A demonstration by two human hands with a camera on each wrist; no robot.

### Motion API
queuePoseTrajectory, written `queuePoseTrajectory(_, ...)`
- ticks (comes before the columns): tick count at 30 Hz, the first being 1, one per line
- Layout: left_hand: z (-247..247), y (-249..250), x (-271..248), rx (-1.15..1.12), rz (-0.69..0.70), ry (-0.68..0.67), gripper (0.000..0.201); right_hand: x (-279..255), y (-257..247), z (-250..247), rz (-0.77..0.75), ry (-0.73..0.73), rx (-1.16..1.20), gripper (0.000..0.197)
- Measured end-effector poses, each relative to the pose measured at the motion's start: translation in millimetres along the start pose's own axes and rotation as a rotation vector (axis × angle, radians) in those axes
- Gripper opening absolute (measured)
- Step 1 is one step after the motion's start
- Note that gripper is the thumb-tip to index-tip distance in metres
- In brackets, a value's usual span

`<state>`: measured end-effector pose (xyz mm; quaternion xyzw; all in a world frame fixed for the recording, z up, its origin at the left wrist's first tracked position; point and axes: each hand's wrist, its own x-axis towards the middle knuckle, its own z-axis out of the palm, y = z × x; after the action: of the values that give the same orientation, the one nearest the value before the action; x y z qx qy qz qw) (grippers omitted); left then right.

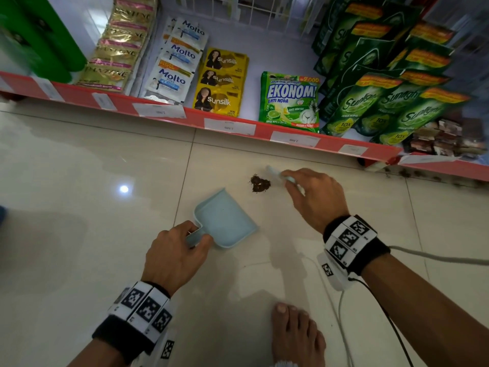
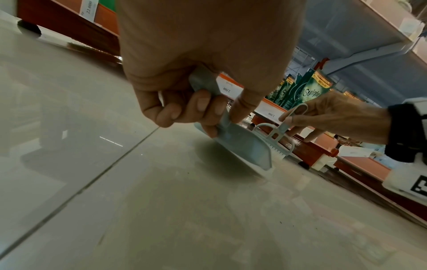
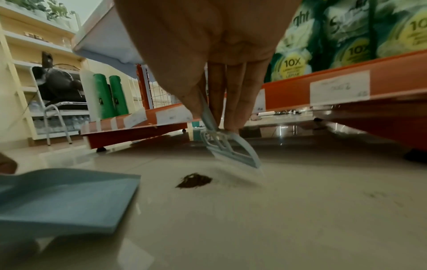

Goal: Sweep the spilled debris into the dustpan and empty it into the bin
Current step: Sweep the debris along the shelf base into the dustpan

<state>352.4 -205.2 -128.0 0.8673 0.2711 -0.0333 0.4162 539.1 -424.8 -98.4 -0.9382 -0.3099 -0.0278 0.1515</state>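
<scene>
Pale-blue dustpan point(image 1: 227, 219) handle in left hand point(image 1: 174, 256) grip, right hand point(image 1: 315, 197) pinching brush point(image 3: 227, 148) beside debris point(image 1: 260, 184)

Place: a small shop, seen at floor level in an aisle.
Shelf: a low shelf point(image 1: 254, 133) with a red front edge and white price tags point(image 1: 229, 126).
Goods: rows of shampoo sachets point(image 1: 219, 83), softener sachets point(image 1: 174, 62), a green soap pouch point(image 1: 289, 100) and green dish-soap pouches point(image 1: 375, 102) set out for sale.
Floor: glossy pale tiles point(image 1: 79, 207).
Beyond: more shelving point(image 3: 34, 54) with stock, in the right wrist view.
</scene>
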Motion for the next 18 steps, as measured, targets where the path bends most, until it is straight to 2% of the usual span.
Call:
queuePoseTrajectory(3, -0.6, -1.4, -0.8, 0.001, 0.002, -0.005, 0.026, 10.3, 8.7, -7.5, 0.114, 0.061, -0.132, 0.019)
queuePoseTrajectory(6, -0.8, -1.1, -1.2, -0.009, -0.001, -0.013, 0.03, 13.1, 6.3, -2.3, 0.219, -0.024, -0.182, 0.021)
queuePoseTrajectory(8, -0.2, -1.0, -0.5, -0.001, -0.003, -0.016, 0.029, 9.0, -5.9, 6.8, 0.168, -0.111, -0.128, 0.025)
queuePoseTrajectory(11, 1.1, -2.0, 1.1, 0.012, -0.002, -0.011, 0.024, 1.0, -27.1, 17.1, 0.072, -0.129, -0.017, 0.026)
queuePoseTrajectory(15, 0.7, -5.1, 0.3, 0.019, 0.005, -0.003, 0.024, 4.7, -32.6, 15.1, 0.037, -0.052, 0.049, 0.027)
queuePoseTrajectory(18, -0.4, -8.8, 0.0, 0.016, 0.002, 0.004, 0.025, 18.0, -19.2, 5.5, 0.047, 0.045, -0.026, 0.023)
